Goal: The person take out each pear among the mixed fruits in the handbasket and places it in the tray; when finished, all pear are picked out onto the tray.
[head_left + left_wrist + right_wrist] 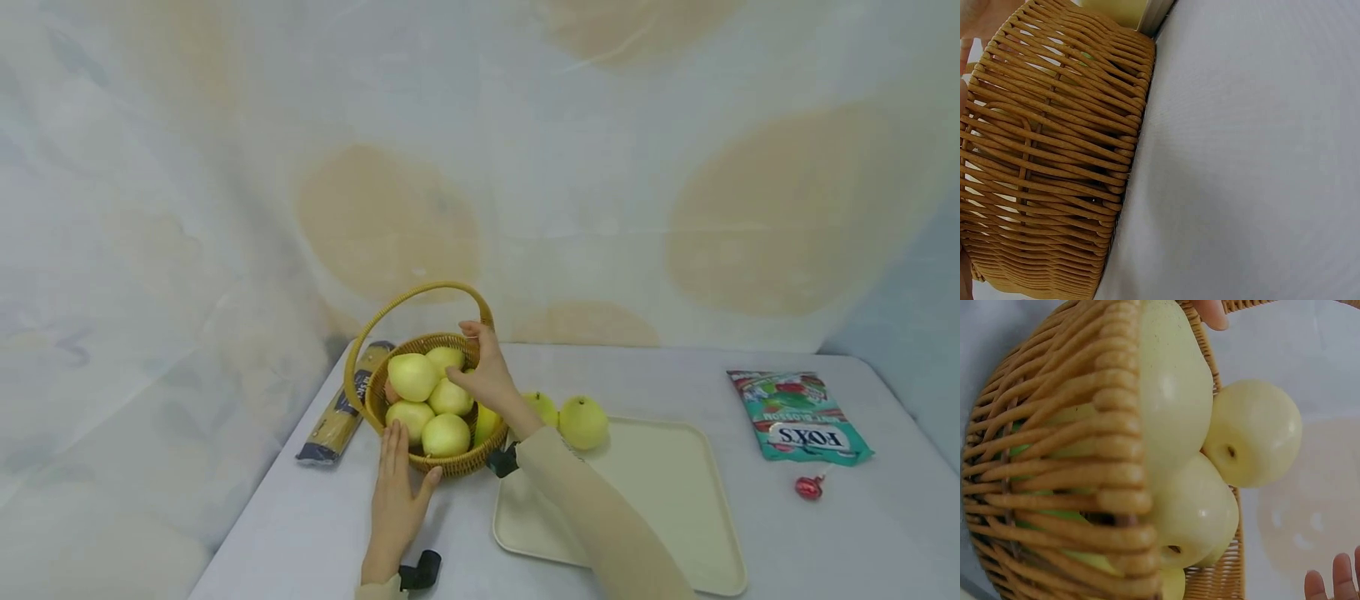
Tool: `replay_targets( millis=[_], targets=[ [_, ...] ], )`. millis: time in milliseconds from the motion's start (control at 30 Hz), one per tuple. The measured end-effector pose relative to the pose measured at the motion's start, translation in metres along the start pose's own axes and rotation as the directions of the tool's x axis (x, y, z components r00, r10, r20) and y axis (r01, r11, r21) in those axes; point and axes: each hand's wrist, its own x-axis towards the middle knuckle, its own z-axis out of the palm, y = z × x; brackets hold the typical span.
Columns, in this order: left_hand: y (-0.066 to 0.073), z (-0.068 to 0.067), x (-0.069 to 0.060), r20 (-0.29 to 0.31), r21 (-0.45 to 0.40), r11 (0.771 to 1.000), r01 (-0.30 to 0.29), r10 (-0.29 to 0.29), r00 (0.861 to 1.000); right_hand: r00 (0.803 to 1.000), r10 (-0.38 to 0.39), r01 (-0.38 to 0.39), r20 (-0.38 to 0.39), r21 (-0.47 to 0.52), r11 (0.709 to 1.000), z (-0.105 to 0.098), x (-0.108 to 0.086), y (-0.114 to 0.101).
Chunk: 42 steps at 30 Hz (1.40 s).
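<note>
Settling, by judgement, the piled pale fruit (412,377) inside the wicker basket (465,467), located on the surface (660,379) between left hand (397,492) and right hand (486,373). Observed left hand spread, straight-fingered against the basket's near side; right loosely spread beside the handle (450,286), pinching nothing visible. Probably calls next for steadying the top fruit. Noted basket upright, mouth upward, round, without long axis; handle arching diagonally from left hand toward right.

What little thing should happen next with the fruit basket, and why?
Perhaps the right grip, close by, should gently nudge the top fruit lower: it perches on other fruits in the basket, so it might roll off.
</note>
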Motion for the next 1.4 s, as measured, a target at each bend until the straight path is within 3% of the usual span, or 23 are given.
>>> replay_targets(
  millis=[167,600,867,1067,1400],
  targets=[
    [-0.002,-0.002,-0.002,-0.008,0.006,1.000,0.006,-0.006,1.000,0.998,0.020,-0.020,0.062,-0.001,1.000,0.011,0.005,0.002],
    [-0.004,-0.001,0.000,-0.022,0.007,1.000,-0.024,0.025,0.999,0.990,0.087,-0.077,0.113,-0.090,0.993,0.033,0.015,0.011],
    [-0.002,0.002,-0.001,-0.023,0.009,1.000,0.000,0.000,1.000,0.980,0.095,-0.080,0.173,-0.092,0.993,0.051,0.021,0.010],
    [-0.003,0.004,-0.001,-0.045,0.031,0.999,-0.035,0.037,0.998,0.979,0.100,-0.070,0.177,-0.170,0.983,0.060,0.025,0.007],
    [-0.001,0.003,0.000,-0.012,0.004,1.000,0.021,-0.021,1.000,0.973,0.114,-0.059,0.199,-0.261,0.964,0.064,0.028,0.013]
  ],
)
